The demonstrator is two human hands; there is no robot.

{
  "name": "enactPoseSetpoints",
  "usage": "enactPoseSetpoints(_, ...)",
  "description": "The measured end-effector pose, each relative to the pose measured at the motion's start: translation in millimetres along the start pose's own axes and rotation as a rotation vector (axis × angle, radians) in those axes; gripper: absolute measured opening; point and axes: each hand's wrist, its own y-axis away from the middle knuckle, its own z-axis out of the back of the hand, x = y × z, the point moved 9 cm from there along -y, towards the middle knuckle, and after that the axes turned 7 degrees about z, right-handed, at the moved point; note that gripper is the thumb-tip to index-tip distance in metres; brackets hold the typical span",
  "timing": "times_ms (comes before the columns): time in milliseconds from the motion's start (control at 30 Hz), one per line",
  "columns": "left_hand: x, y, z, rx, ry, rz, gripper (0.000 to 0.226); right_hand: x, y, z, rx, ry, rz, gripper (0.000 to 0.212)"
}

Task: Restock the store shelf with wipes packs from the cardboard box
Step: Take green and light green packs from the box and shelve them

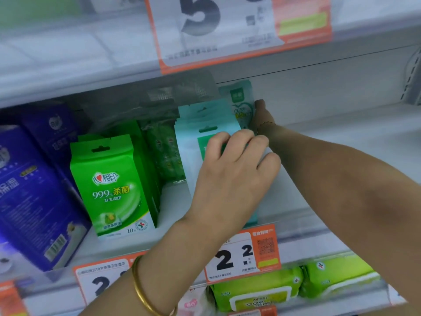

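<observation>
A row of pale teal wipes packs (190, 153) stands upright on the middle shelf (341, 201), one behind the other. My left hand (232, 172), with a gold bangle on its wrist, comes in from below, and its curled fingers grip the top of the front pack. My right hand (262, 116) reaches deep into the shelf from the right and holds the right edge of the rear teal pack (241, 99), which stands taller than the others. The cardboard box is out of view.
Bright green wipes packs (111, 185) stand left of the teal row, with dark blue boxes (34, 190) further left. Orange price tags (241, 252) hang on the shelf edge. Flat green packs (257, 290) lie on the shelf below. Another shelf and a large price sign (216, 30) are overhead.
</observation>
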Motion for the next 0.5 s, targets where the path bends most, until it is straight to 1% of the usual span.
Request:
enactPoseSetpoints(67,-0.1,1.5,-0.2,-0.003,-0.006,-0.012,0.025,0.7,0.8,-7.5,0.071,0.001,-0.024,0.058)
enactPoseSetpoints(133,-1.3,3.7,0.5,-0.001,0.001,-0.016,0.024,1.4,3.1,-10.6,0.126,0.01,-0.032,0.064)
enactPoseSetpoints(300,-5.1,6.9,5.3,-0.011,0.035,-0.004,0.023,-2.0,19.8,20.2,0.115,0.04,-0.097,0.067)
enactPoseSetpoints(367,-12.2,8.1,14.6,-0.036,0.09,0.012,0.021,7.5,39.2,43.2,0.139,0.044,-0.083,0.067)
enactPoseSetpoints(433,-27.4,8.9,27.3,-0.058,0.159,0.028,0.02,21.1,74.8,65.2,0.218,-0.015,-0.059,0.069)
enactPoseSetpoints(500,-51.3,12.0,38.3,-0.06,0.226,0.033,0.019,31.3,120.5,92.6,0.253,-0.128,-0.007,0.07)
